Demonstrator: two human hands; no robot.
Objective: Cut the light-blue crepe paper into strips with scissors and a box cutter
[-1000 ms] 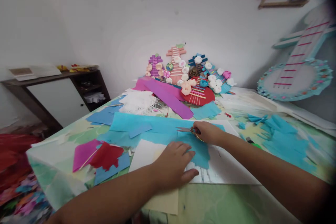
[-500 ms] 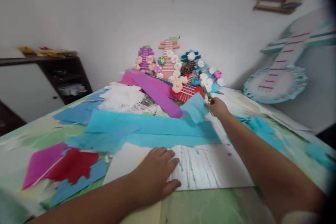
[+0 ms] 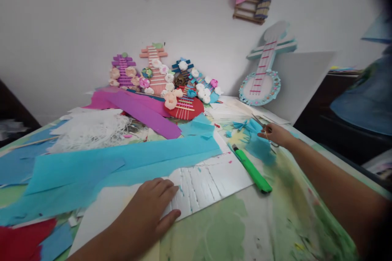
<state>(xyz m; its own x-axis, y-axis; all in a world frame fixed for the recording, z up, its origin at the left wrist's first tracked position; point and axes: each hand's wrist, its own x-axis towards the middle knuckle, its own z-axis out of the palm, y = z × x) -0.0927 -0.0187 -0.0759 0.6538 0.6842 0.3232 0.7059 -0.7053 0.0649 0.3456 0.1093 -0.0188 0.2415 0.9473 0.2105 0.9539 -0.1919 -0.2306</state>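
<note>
My left hand (image 3: 147, 212) lies with fingers stretched out on a white board (image 3: 226, 175) scored with several cut lines. Off to the right, my right hand (image 3: 280, 135) grips a pair of scissors (image 3: 257, 120) by the handles, the blades pointing up and to the left. Crumpled blue paper scraps (image 3: 260, 149) lie under and beside that hand. Between the two hands rests a green utility knife (image 3: 252, 171). Long turquoise paper strips (image 3: 131, 153) stretch across the table just beyond my left hand, and a smaller light-blue piece (image 3: 199, 126) lies at their right end.
Decorated guitar-like crafts with paper flowers (image 3: 156, 69) stand along the wall. A larger pale one (image 3: 260, 83) leans at the back right. Purple paper (image 3: 147, 114), shredded white paper (image 3: 92, 130) and red paper (image 3: 27, 238) cover parts of the table (image 3: 223, 232).
The view has turned right. My right hand with the scissors has moved right, away from the light-blue piece, to the crumpled blue scraps. My left hand stays on the board.
</note>
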